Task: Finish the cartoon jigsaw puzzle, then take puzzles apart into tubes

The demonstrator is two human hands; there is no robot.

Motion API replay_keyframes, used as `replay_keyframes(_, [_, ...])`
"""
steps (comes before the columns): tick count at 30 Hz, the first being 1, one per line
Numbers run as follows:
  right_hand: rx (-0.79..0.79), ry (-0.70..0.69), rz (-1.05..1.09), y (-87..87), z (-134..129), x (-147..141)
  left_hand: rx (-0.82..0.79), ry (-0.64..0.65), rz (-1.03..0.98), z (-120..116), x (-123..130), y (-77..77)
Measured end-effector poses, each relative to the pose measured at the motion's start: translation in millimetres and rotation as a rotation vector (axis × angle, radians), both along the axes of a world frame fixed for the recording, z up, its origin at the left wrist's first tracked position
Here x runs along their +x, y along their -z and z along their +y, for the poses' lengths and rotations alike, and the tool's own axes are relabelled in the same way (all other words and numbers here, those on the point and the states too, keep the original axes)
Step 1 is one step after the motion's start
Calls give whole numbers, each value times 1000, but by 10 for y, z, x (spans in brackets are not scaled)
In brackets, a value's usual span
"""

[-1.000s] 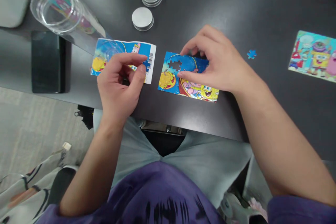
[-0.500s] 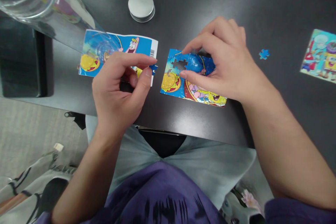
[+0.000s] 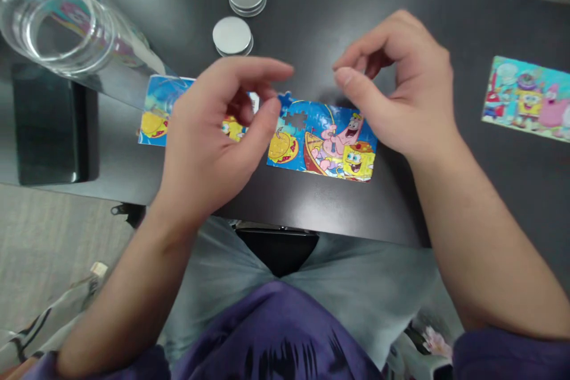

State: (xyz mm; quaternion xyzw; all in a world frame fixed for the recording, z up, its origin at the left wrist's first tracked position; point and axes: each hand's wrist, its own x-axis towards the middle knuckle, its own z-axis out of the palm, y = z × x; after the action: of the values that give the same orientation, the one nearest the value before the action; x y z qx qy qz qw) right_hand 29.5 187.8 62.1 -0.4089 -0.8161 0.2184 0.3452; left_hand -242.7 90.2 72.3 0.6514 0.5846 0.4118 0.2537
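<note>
My left hand [image 3: 218, 124] is above the left end of the puzzle, its thumb against a small blue puzzle piece [image 3: 285, 97]; the index finger is lifted off it. Below lies the cartoon jigsaw puzzle [image 3: 327, 151], with an irregular gap near its upper left where the dark table shows. My right hand [image 3: 401, 86] hovers over the puzzle's right end, thumb and index fingertips together; anything between them is too small or hidden to make out. A matching picture card [image 3: 154, 126] lies partly behind my left hand.
Two round metal tins [image 3: 232, 35] stand at the back. At left are a clear plastic jar [image 3: 127, 65] lying across the card's corner and a black box-like object [image 3: 48, 124]. Another cartoon picture [image 3: 528, 101] lies far right on the dark table [image 3: 445, 18].
My left hand has moved right with the blue piece, to the puzzle's edge. My right hand has lifted off the puzzle. The loose piece on the right no longer shows. The view has shifted slightly.
</note>
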Motion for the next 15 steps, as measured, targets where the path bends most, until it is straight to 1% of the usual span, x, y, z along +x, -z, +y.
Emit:
replay_keyframes(1, [18,44,67,26,46,37,50,113,10,172,44,-67])
replay_keyframes(2, [33,75,126,57,95,74,145,172,-15,361,102,-129])
replay_keyframes(3, [42,96,175,91,143,111,126,253,5,556,171,-183])
replay_keyframes(5, [16,122,229,153,222,171,72,274,-22,922,322,-250])
replay_keyframes(6, [-6,137,235,178,248,192,7,285,-37,1074,393,-260])
replay_keyframes(8, [-48,166,215,213,270,211,-97,288,-107,1285,500,-231])
replay_keyframes(9, [-68,177,196,223,269,212,-138,301,-148,1342,530,-197])
replay_keyframes(11, [-106,175,164,234,254,201,-191,335,-229,1376,539,-107])
replay_keyframes(15, [-186,94,157,237,234,174,-234,382,-337,1324,434,69])
